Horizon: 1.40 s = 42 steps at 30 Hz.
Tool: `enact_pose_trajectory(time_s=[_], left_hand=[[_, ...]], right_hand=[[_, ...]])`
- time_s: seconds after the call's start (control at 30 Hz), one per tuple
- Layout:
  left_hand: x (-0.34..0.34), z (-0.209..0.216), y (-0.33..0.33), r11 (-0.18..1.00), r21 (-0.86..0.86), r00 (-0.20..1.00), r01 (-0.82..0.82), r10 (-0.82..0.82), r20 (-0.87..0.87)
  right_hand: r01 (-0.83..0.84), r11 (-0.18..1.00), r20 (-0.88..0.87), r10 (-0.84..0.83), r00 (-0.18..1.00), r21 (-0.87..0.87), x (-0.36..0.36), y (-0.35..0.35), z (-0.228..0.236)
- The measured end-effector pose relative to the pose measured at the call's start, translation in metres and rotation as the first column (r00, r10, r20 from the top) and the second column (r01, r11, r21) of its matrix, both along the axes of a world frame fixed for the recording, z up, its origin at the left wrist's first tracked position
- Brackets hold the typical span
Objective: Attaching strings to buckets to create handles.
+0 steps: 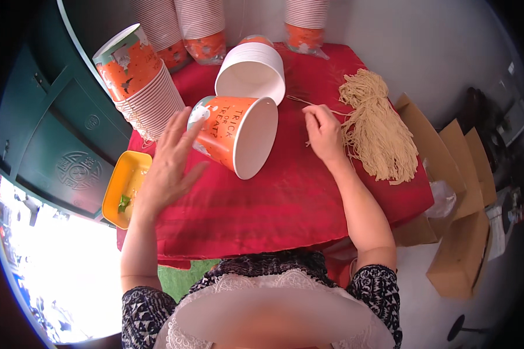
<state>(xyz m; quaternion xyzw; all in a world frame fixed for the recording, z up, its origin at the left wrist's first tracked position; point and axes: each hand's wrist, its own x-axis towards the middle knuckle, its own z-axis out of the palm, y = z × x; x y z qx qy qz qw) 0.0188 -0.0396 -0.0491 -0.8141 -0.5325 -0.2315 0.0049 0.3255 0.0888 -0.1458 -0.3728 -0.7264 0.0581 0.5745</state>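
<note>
The orange paper bucket [224,131] lies on its side near the middle of the table, its wide mouth turned right and toward the near edge, its narrower base to the left; lying so, it probably leaves both wall and opening within easy reach. The left hand [169,160] is beside the base end, fingers spread and slightly bent, gripping nothing; it may be there to steady the bucket, though I cannot tell whether the fingertips touch it. The right hand [325,136], apart from the bucket's mouth, is loosely curled with thumb and forefinger close together. A thin strand [298,100] passes by these fingers; whether they pinch it is unclear.

Just right of that hand lies the tan cord bundle [384,134], gathered at a narrow waist, which presumably keeps the lengths together. Beyond the bucket, a nested stack [250,81] lies with its open end facing near. At left, another stack [140,87] seems to stand mouth-down, with pale cords along its lower side. Nearer, a yellow tray [112,192] sits by the left edge of the red tablecloth [244,215]. Wrapped stacks [201,35] stand at the far side; cardboard boxes [460,250] are off to the right.
</note>
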Motion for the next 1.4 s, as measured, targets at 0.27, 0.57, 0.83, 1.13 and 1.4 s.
enact_pose_trajectory(time_s=[0.27, 0.57, 0.83, 1.13, 1.4], left_hand=[[0.024, -0.032, 0.041, 0.992, 0.105, 0.995, 0.069, -0.061, -0.078], [0.024, -0.066, 0.043, 0.964, 0.26, 0.977, 0.059, -0.11, 0.184], [0.022, -0.07, 0.036, 0.835, 0.55, 0.959, -0.012, -0.147, 0.244], [0.024, -0.074, 0.031, 0.867, 0.497, 0.935, 0.005, -0.181, 0.306], [0.029, -0.073, 0.037, 0.846, 0.532, 0.945, 0.036, -0.202, 0.257]], right_hand=[[0.111, 0.945, 0.256, -0.03, 0.966, -0.308, 0.063, 0.019, 0.002], [0.134, 0.782, 0.334, 0.099, 0.937, -0.609, 0.086, 0.012, 0.015], [0.356, 0.773, 0.411, -0.136, 0.901, -0.525, 0.104, 0.01, 0.024], [0.317, 0.535, 0.383, 0.014, 0.923, -0.783, 0.129, 0.005, 0.019], [0.454, 0.504, 0.613, 0.207, 0.763, -0.735, 0.118, 0.007, 0.022]])
